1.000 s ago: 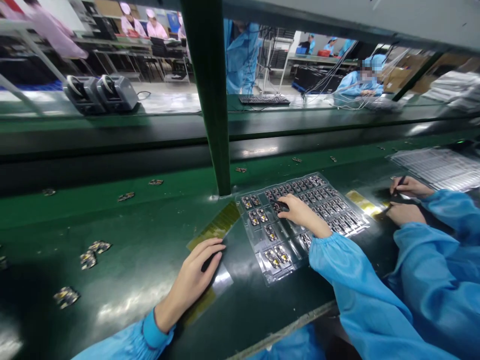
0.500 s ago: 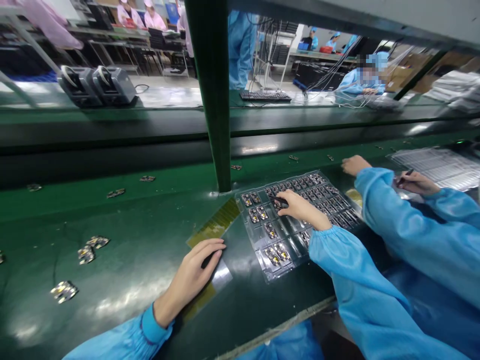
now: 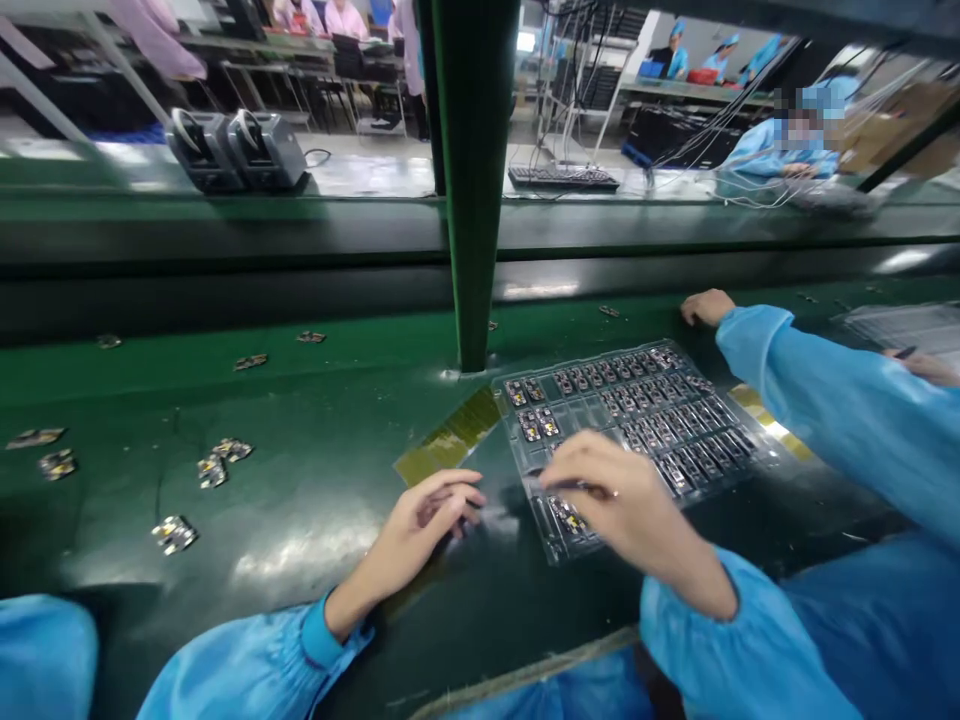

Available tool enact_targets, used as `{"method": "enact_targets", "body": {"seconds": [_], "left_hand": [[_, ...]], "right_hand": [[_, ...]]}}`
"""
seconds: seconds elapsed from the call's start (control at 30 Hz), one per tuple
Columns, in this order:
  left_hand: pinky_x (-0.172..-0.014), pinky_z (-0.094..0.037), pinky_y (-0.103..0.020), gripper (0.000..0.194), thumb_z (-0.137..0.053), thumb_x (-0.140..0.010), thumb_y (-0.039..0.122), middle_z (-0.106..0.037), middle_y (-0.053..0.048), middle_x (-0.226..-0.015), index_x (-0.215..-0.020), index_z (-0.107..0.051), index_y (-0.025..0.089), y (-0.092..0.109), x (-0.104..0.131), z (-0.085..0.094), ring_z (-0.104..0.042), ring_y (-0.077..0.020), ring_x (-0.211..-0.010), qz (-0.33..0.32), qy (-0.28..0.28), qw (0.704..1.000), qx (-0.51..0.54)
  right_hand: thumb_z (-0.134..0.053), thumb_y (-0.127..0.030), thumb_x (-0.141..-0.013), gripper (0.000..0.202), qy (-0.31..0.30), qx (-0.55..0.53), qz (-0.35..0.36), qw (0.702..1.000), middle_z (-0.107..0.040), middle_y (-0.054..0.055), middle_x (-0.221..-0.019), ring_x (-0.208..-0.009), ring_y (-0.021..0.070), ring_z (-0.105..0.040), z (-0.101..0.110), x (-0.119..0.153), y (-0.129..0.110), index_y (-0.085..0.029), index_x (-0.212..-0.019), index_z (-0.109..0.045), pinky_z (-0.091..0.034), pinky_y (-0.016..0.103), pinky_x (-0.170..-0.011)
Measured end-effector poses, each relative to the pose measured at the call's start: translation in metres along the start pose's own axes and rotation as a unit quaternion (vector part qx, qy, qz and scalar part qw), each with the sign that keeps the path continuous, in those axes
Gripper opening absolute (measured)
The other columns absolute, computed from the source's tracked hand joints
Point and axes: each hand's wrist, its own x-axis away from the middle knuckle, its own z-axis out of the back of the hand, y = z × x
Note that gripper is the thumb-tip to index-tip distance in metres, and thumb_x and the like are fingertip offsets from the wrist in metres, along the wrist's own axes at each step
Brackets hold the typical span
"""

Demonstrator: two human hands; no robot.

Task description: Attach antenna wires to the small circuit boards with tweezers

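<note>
My right hand (image 3: pixel 619 490), blurred by motion, is closed around dark tweezers (image 3: pixel 581 487) over the near left part of a clear plastic tray (image 3: pixel 559 550). Small circuit boards (image 3: pixel 649 395) sit in rows in the tray's pockets; some pockets on the left side hold none. To the left of the tray, my left hand (image 3: pixel 424 520) hovers low over the green table with its fingers loosely bent and apart. I see nothing clearly held in it. Close above its fingers lies a yellow-brown strip sheet (image 3: pixel 450 435).
Several loose boards (image 3: pixel 175 535) lie on the table (image 3: pixel 300 480) at left. A green post (image 3: pixel 476 230) rises behind the tray. At right, a co-worker's sleeved arm (image 3: pixel 817 370) reaches across beside another yellow strip (image 3: pixel 772 420). Two grey devices (image 3: pixel 236 150) stand at the back left.
My right hand has moved from the tray's upper middle toward its near left part. My left hand has shifted slightly and its fingers have bent. The view has swung left.
</note>
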Motion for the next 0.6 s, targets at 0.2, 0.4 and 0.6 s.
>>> {"method": "enact_targets", "body": {"seconds": [0.2,0.4,0.6], "left_hand": [[-0.065,-0.055,-0.022,0.043,-0.07,-0.087,0.047,-0.074,-0.005,-0.081,-0.121,-0.067,0.02,0.01,0.009,-0.005,-0.068,-0.0131,-0.068,0.072,-0.052,0.966,0.242],[-0.06,-0.052,-0.018,0.026,-0.084,-0.076,0.033,-0.072,-0.001,-0.068,-0.091,-0.071,0.016,0.016,0.006,-0.001,-0.066,-0.0096,-0.06,0.065,0.015,0.979,0.193],[-0.06,-0.056,-0.021,0.031,-0.087,-0.07,0.034,-0.072,-0.002,-0.067,-0.086,-0.071,0.013,0.014,0.004,0.001,-0.067,-0.0121,-0.059,0.085,0.064,0.974,0.199]], "right_hand": [[-0.045,0.005,-0.084,0.038,-0.047,-0.071,0.093,0.992,-0.071,0.004,-0.106,-0.094,0.0142,-0.07,-0.057,0.008,-0.021,-0.022,-0.094,-0.07,-0.057,0.024,-0.076],[-0.057,-0.002,-0.086,0.031,0.027,-0.072,0.014,0.997,-0.06,0.008,-0.121,-0.064,0.0082,-0.059,-0.076,0.012,-0.013,-0.025,-0.102,-0.071,-0.057,0.025,-0.061],[-0.063,-0.008,-0.087,0.032,0.1,-0.017,-0.022,0.995,-0.056,0.008,-0.112,-0.066,0.0106,-0.058,-0.09,0.023,-0.012,-0.027,-0.113,-0.068,-0.055,0.025,-0.053]]}}
